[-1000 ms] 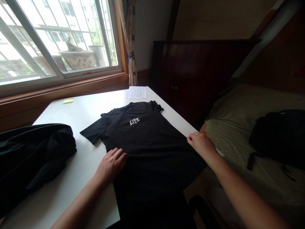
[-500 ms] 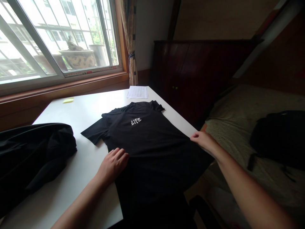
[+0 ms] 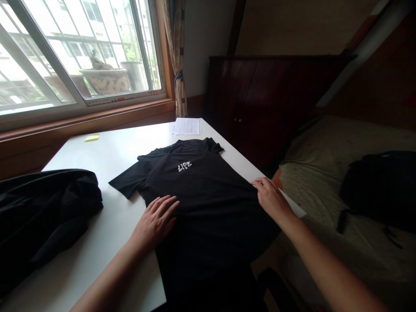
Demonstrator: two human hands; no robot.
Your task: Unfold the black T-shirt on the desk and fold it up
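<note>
Black T-shirt [image 3: 208, 186] under flat-spread left grip [image 3: 158, 221]; right grip [image 3: 270, 197] at edge, pinch unclear

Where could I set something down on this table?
The white table is bare between the yellow sticky notes, papers and black T-shirt, and between the T-shirt and the dark cloth bundle at left. Crowded in front: the T-shirt spreads there, the left hand on it, the right hand at its edge.

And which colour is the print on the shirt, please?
The print is white, best seen in the head view.
</note>
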